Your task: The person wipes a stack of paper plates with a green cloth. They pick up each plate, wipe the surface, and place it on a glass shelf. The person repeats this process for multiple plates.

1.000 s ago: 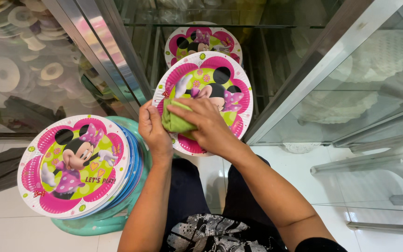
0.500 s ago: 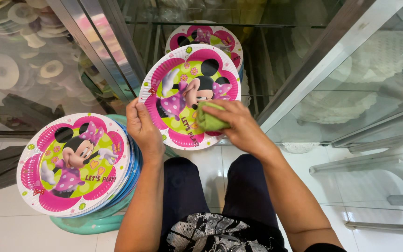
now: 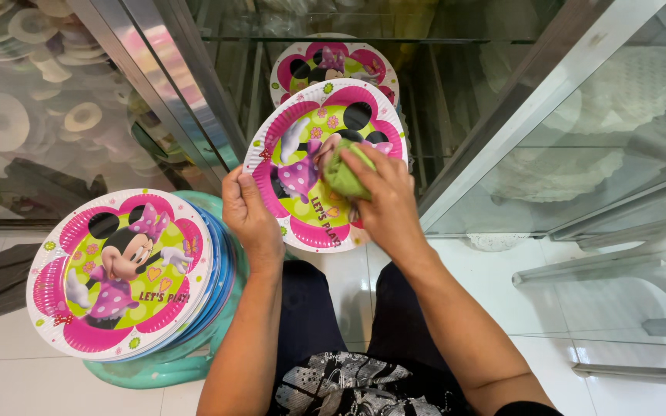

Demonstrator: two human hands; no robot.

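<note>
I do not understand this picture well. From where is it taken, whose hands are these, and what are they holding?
The camera sits on a person's head and looks down, so you see that person's own two bare arms and dark-clothed lap. The left hand grips the edge of a round paper plate with a pink border and a cartoon mouse. The right hand presses a green cloth against the plate's face. Beside the left arm, a stack of plates of the same kind rests on a turquoise plastic stool. In front stands a glass cabinet with one more matching plate inside. The floor is white tile.
</note>
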